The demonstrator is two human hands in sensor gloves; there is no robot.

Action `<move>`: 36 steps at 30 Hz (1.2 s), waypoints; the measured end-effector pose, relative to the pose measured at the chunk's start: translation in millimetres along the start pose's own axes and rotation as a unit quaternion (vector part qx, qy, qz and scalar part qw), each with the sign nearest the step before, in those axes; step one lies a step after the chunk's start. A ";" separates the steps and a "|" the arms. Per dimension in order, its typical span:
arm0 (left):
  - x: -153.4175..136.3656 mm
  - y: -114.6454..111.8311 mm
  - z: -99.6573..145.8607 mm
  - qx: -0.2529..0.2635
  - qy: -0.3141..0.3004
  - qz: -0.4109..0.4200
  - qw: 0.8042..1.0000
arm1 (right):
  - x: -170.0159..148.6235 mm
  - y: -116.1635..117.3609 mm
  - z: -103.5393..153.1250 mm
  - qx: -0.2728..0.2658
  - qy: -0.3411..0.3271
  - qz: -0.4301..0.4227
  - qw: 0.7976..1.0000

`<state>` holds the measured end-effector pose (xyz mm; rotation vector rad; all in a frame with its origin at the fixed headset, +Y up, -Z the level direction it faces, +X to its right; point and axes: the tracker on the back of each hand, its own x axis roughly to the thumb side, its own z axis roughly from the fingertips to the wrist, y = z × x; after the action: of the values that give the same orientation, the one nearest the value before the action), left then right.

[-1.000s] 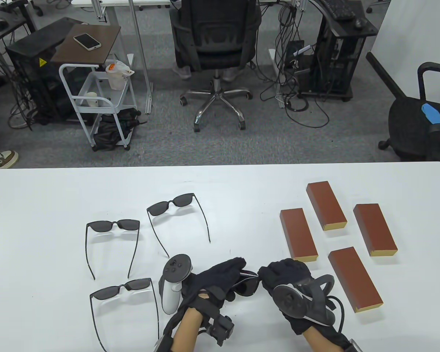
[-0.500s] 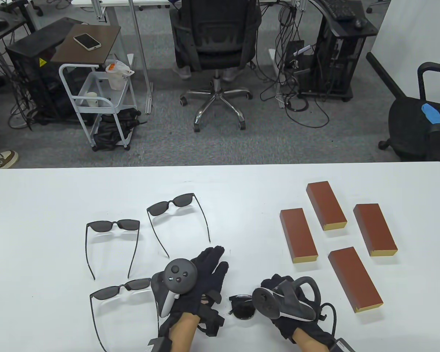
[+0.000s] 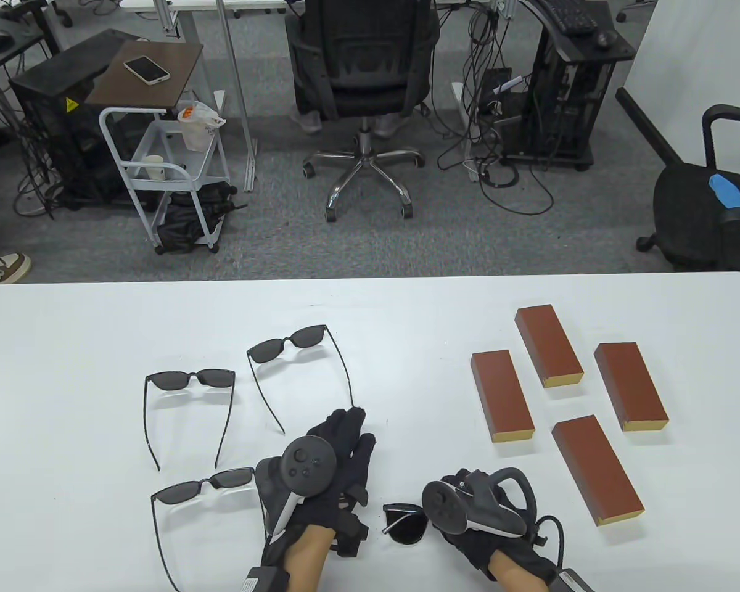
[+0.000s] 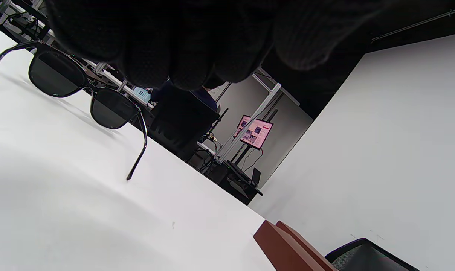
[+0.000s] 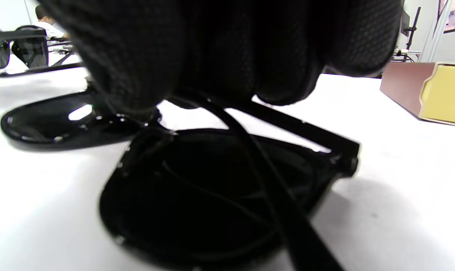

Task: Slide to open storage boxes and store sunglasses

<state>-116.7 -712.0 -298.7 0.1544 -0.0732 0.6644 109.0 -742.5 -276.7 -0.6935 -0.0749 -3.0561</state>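
The white table (image 3: 68, 320) is the largest thing, and its far edge lies well ahead of both my hands, with much bare surface between. I can read no brand or writing on anything on it.

Four storage boxes lie to the right of my right hand (image 3: 481, 524), all closed, red-brown on top with a pale yellow end toward me. The nearest box (image 3: 597, 468) is just right of this hand; the other three (image 3: 502, 394) (image 3: 549, 344) (image 3: 630, 385) lie further ahead, each apart from the others.

Three open sunglasses with dark lenses and thin black arms lie around my left hand (image 3: 327, 468): one pair (image 3: 203, 484) just to its left, one (image 3: 190, 379) ahead and left, one (image 3: 288, 344) ahead, its arm tip close to my fingertips.

The folded sunglasses (image 3: 407, 523) lie on the table between my hands. In the right wrist view my right fingers (image 5: 227, 49) curl down onto their frame (image 5: 227, 180) and hold it. My left hand is flat, fingers straight and spread a little, holding nothing.
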 end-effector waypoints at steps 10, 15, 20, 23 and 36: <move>1.0 0.5 -0.7 -0.008 -0.001 -0.045 0.999 | -58.2 -27.6 6.8 -0.058 0.112 0.007 0.992; 1.4 -2.1 -2.0 -0.021 0.002 -0.058 0.998 | -118.5 -32.9 23.6 -0.054 0.179 0.093 0.978; 2.2 -2.3 -2.7 -0.013 -0.004 -0.070 0.997 | -178.9 -23.3 50.7 -0.002 0.299 0.061 0.952; 1.9 -2.9 -2.5 -0.013 -0.003 -0.078 0.997 | -202.7 -14.3 65.5 0.016 0.346 0.000 0.938; -1.9 -2.9 -2.3 -0.001 0.008 -0.099 0.995 | -219.6 13.7 68.9 0.093 0.376 -0.075 0.919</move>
<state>-116.4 -715.0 -301.5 0.1519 -0.0418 0.4680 337.0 -753.7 -308.8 0.5327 -0.4120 -3.1503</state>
